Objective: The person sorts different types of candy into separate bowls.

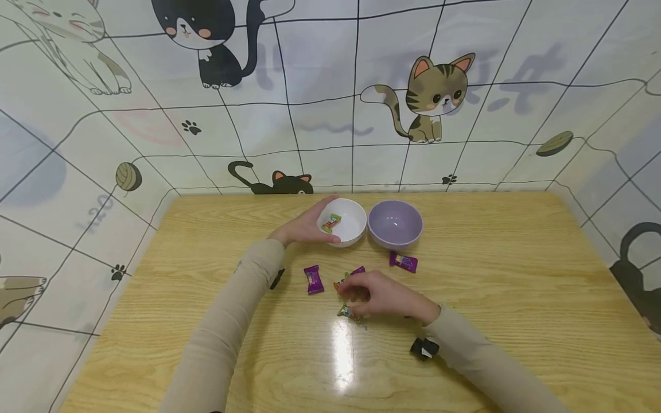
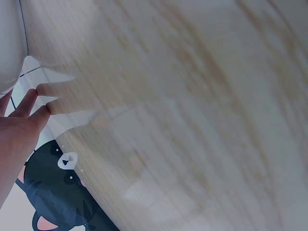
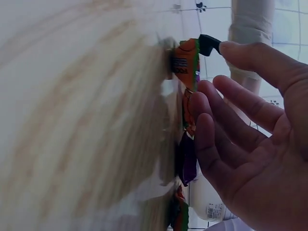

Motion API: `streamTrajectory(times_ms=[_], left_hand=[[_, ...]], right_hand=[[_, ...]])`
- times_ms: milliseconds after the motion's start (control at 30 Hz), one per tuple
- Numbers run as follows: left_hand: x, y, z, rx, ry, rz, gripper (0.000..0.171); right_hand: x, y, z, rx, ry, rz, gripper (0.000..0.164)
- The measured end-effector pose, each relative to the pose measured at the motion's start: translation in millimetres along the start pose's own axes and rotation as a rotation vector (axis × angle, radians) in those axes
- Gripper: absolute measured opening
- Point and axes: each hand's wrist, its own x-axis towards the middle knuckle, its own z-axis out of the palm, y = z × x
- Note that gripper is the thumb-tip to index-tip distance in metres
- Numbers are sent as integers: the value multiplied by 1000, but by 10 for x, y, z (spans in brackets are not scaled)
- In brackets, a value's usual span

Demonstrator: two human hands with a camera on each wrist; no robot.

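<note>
My left hand (image 1: 308,225) holds the white bowl (image 1: 356,221) by its left side, thumb at the near rim and fingers toward the back. A green and orange wrapped candy (image 1: 331,223) lies inside. The left wrist view catches the fingers (image 2: 30,107) close under the bowl's wall (image 2: 10,48). Over several candies, my right hand (image 1: 382,295) hovers with loosely bent fingers and nothing in them. One orange and green candy (image 1: 349,312) lies by its fingertips. In the right wrist view, an orange wrapper (image 3: 186,62) and a purple candy (image 3: 187,159) stand beside the fingers.
A purple bowl (image 1: 395,221) stands right of the white one. Two purple candies lie apart, one on the left (image 1: 313,280), another (image 1: 403,262) before the purple bowl. Behind the wooden table (image 1: 506,258) hangs a cat-print cloth (image 1: 330,132).
</note>
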Motion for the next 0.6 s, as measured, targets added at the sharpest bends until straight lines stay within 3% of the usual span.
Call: streamTrajectory(times_ms=[200, 400, 600], left_hand=[[3, 10, -3, 1, 4, 3, 109], [9, 1, -2, -1, 6, -1, 109], [12, -8, 3, 5, 4, -5, 109]], right_hand=[[-2, -17, 42, -37, -39, 57, 34], [12, -29, 83, -130, -24, 31, 28], [22, -29, 103, -143, -19, 6, 24]])
